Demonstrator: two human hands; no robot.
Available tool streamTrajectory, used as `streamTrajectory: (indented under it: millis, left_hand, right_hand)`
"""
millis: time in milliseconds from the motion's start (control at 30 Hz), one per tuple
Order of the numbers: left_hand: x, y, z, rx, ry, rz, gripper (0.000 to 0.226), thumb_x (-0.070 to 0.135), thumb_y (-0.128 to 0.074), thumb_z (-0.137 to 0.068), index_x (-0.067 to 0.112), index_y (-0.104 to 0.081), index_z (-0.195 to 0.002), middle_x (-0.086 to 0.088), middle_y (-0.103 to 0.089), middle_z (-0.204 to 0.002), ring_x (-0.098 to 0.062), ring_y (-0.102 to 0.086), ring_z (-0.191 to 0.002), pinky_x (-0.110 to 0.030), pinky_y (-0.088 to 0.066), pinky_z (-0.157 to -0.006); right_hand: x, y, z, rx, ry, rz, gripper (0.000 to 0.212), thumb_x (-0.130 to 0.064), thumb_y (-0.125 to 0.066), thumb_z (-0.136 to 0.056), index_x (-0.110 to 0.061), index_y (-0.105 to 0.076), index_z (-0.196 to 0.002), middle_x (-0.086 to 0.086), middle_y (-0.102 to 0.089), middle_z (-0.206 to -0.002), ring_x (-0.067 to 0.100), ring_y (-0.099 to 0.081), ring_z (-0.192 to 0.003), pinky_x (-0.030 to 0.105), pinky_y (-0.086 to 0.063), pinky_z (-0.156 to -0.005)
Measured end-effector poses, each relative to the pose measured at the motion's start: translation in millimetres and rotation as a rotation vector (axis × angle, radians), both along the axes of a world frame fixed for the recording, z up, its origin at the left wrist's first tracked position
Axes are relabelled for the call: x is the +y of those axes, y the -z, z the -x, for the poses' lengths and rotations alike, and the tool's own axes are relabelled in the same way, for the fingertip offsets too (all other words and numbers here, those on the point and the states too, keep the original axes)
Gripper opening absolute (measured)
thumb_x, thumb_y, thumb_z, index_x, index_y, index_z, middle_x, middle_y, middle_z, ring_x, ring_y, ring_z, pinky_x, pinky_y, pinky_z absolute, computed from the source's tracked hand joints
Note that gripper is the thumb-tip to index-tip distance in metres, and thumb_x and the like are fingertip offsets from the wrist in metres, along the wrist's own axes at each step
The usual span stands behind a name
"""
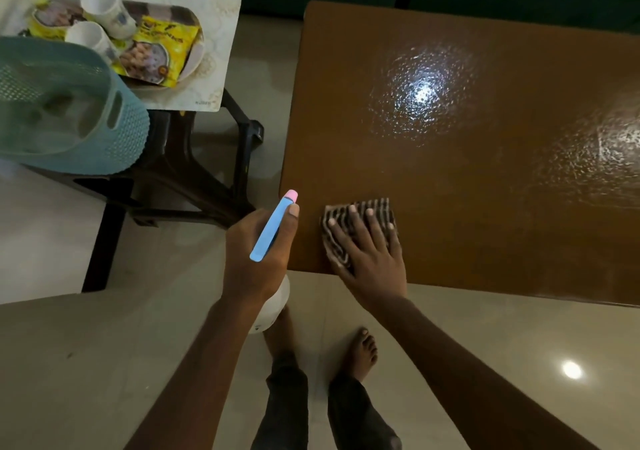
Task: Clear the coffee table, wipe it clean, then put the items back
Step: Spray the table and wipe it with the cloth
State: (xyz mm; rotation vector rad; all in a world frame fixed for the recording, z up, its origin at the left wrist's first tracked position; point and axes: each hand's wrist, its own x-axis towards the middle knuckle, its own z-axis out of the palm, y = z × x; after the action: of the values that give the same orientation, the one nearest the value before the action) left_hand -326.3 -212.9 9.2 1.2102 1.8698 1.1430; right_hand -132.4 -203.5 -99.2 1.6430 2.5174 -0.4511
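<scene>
The brown coffee table (485, 179) fills the right half of the head view, its glossy top bare and wet-looking under two light glares. My right hand (367, 252) lies flat with spread fingers on a striped cloth (337, 242) at the table's near left corner. My left hand (256, 255) grips a spray bottle (273, 230) with a blue head and pink nozzle, held just off the table's left edge; its white body shows below my wrist.
A dark stool (194, 172) at the left carries a placemat (221, 34), a tray with yellow snack packets (159, 55), two white cups (104, 3) and a teal basket (69, 110). A dark sofa runs along the far side. My bare feet stand on the tiled floor (104, 363).
</scene>
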Motion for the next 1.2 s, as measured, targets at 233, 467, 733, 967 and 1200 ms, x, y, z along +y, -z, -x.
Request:
streamTrajectory:
  millis: [233,467,733,967,1200]
  left_hand:
    - [7.2,-2.3,-13.2,-0.018,0.009,-0.006,0.040,0.051,-0.052,-0.087,0.014,-0.066,-0.083,-0.003,-0.061,-0.062,-0.018,-0.058,-0.051,-0.021,-0.049,-0.043]
    - [20.4,-2.2,-24.5,-0.008,0.012,-0.070,0.043,0.046,-0.053,-0.090,0.006,-0.067,-0.083,-0.005,-0.061,-0.063,-0.017,-0.057,-0.050,-0.014,-0.045,-0.044]
    - [30.9,-4.2,-28.2,0.032,-0.017,-0.189,0.054,0.052,-0.049,-0.093,0.002,-0.063,-0.078,-0.011,-0.060,-0.062,-0.020,-0.055,-0.048,-0.023,-0.047,-0.043]
    - [31.7,6.4,-24.0,0.081,-0.073,-0.261,0.058,0.053,-0.044,-0.097,0.000,-0.061,-0.079,-0.016,-0.059,-0.064,-0.022,-0.053,-0.047,-0.040,-0.049,-0.046]
    - [45.8,12.4,-34.6,0.057,-0.072,-0.344,0.062,0.051,-0.043,-0.098,-0.004,-0.060,-0.077,-0.018,-0.058,-0.062,-0.026,-0.052,-0.046,-0.044,-0.048,-0.045]
  right_hand:
    - [4.3,0.7,-73.8,-0.054,-0.153,-0.011,0.066,-0.060,-0.029,-0.096,-0.046,-0.006,-0.156,-0.010,-0.005,-0.166,0.019,-0.002,-0.154,0.054,-0.004,-0.122]
    - [15.3,-2.2,-107.1,-0.022,0.304,0.022,0.067,-0.058,-0.026,-0.094,-0.045,-0.006,-0.157,-0.013,0.000,-0.166,0.015,0.003,-0.154,0.043,0.000,-0.124]
    - [30.7,-11.6,-14.1,0.061,0.727,0.127,0.066,-0.057,-0.029,-0.100,-0.043,0.002,-0.156,-0.004,0.010,-0.167,0.021,0.015,-0.153,0.047,0.004,-0.123]
    - [5.0,5.0,-11.0,0.096,-0.104,0.066,0.067,-0.061,-0.032,-0.097,-0.047,-0.005,-0.156,-0.012,0.006,-0.165,0.015,0.011,-0.153,0.042,0.003,-0.123]
    - [8.5,0.9,-59.9,0.008,0.386,0.025,0.069,-0.060,-0.024,-0.093,-0.044,-0.003,-0.157,-0.011,0.003,-0.166,0.015,0.010,-0.153,0.042,0.000,-0.123]
